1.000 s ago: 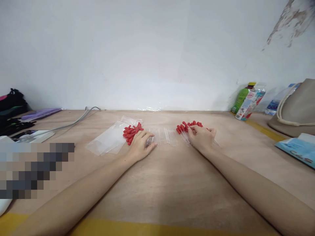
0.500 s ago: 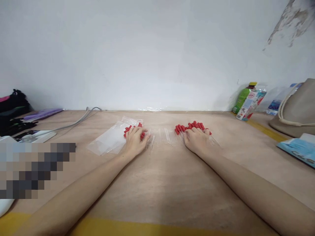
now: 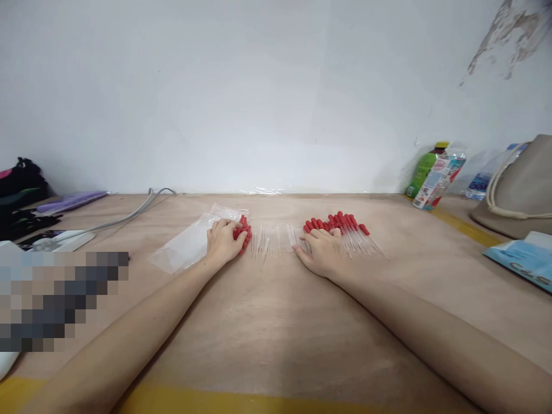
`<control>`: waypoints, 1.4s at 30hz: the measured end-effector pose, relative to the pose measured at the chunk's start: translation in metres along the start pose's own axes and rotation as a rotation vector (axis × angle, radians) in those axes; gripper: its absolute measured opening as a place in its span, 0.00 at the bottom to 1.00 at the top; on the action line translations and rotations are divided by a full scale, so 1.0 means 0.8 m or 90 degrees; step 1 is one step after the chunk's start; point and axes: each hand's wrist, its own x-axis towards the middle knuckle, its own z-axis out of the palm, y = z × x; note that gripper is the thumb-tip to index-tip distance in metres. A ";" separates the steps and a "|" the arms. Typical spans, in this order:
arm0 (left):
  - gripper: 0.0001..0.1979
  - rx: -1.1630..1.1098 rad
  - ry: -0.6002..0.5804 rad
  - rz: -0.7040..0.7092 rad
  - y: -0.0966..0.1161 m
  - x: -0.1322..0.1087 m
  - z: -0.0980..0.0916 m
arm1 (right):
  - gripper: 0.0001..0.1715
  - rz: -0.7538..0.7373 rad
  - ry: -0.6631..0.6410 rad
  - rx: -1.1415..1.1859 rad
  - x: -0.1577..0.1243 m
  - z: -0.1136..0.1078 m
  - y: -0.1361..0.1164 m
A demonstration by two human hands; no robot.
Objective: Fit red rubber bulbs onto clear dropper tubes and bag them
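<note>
My left hand point(image 3: 225, 241) rests over a small pile of red rubber bulbs point(image 3: 246, 234), its thumb and bent fingers apart with bulbs showing between them. My right hand point(image 3: 322, 250) lies over the right end of a row of thin clear tubes point(image 3: 276, 240), fingers spread, thumb and forefinger apart near the tubes. Just beyond and right of it lie several droppers point(image 3: 351, 230), red bulbs on their far ends and clear tubes towards me. Part of the dropper group is hidden by the right hand.
Clear plastic bags point(image 3: 183, 244) lie left of the bulbs. A grey cable point(image 3: 125, 218) runs further left. At the right stand bottles point(image 3: 425, 172), a beige bag point(image 3: 517, 190) and a blue packet point(image 3: 524, 259). A white wall point(image 3: 276, 103) closes the back of the table.
My right hand has moved left, off the droppers and onto the edge of the clear tubes, uncovering more droppers. My left hand has shifted slightly left, back from the tubes, exposing bulbs.
</note>
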 end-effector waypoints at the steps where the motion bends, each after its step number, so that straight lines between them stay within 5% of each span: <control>1: 0.12 -0.001 0.005 0.007 -0.003 0.002 0.001 | 0.20 0.000 -0.010 0.004 0.001 -0.002 -0.001; 8: 0.07 -0.011 0.037 0.042 -0.019 0.010 -0.001 | 0.16 0.090 -0.058 0.020 0.009 0.001 -0.008; 20: 0.10 0.021 0.043 0.022 -0.004 0.006 -0.012 | 0.14 0.172 -0.073 -0.018 0.015 0.008 -0.008; 30: 0.05 -0.202 0.140 0.107 0.014 -0.003 -0.012 | 0.12 0.209 -0.128 -0.044 0.023 0.003 -0.012; 36: 0.06 -0.235 0.068 0.295 0.038 -0.023 -0.004 | 0.13 0.239 -0.184 -0.022 0.028 -0.002 -0.015; 42: 0.13 -0.221 -0.155 0.420 0.051 -0.036 -0.023 | 0.14 0.268 -0.165 0.023 0.024 0.001 -0.014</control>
